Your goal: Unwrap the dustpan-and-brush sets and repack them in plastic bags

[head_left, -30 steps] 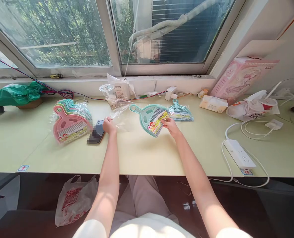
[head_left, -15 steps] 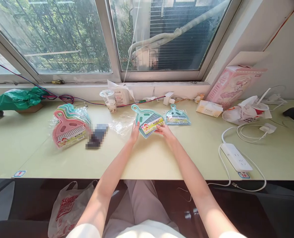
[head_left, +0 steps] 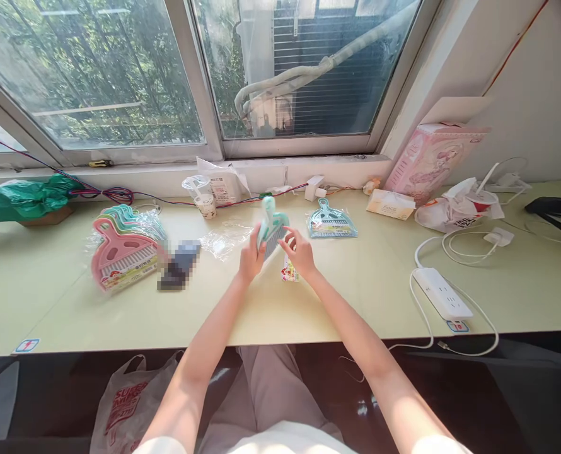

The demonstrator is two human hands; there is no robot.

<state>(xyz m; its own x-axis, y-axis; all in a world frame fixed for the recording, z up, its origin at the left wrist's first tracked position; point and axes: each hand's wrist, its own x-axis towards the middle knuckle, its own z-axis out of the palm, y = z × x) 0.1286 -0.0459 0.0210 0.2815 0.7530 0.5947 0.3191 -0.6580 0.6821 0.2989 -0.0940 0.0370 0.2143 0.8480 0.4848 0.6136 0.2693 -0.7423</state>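
My left hand [head_left: 251,257] is closed round the left side of a mint-green dustpan [head_left: 262,234], held up on its side over the table. A small brush [head_left: 275,238] with grey bristles sits against it. My right hand [head_left: 300,252] has bent fingertips at the brush's right edge. A printed label card [head_left: 289,270] shows just below my right hand; whether it lies on the table or hangs from the fingers I cannot tell. Behind to the right lies a wrapped blue-green dustpan set [head_left: 331,222]. At left is a stack of wrapped dustpan sets [head_left: 125,255], a pink one in front.
A blurred dark phone-like object [head_left: 179,265] and crumpled clear plastic [head_left: 227,241] lie left of my hands. Behind stands a drink cup [head_left: 202,200]. To the right are a tissue pack [head_left: 391,205], a pink box [head_left: 436,161] and a white power strip [head_left: 441,294] with cables.
The dustpan set has turned from facing me to nearly edge-on. The label card no longer sits across the brush and now shows beneath my right hand. My view has shifted slightly.
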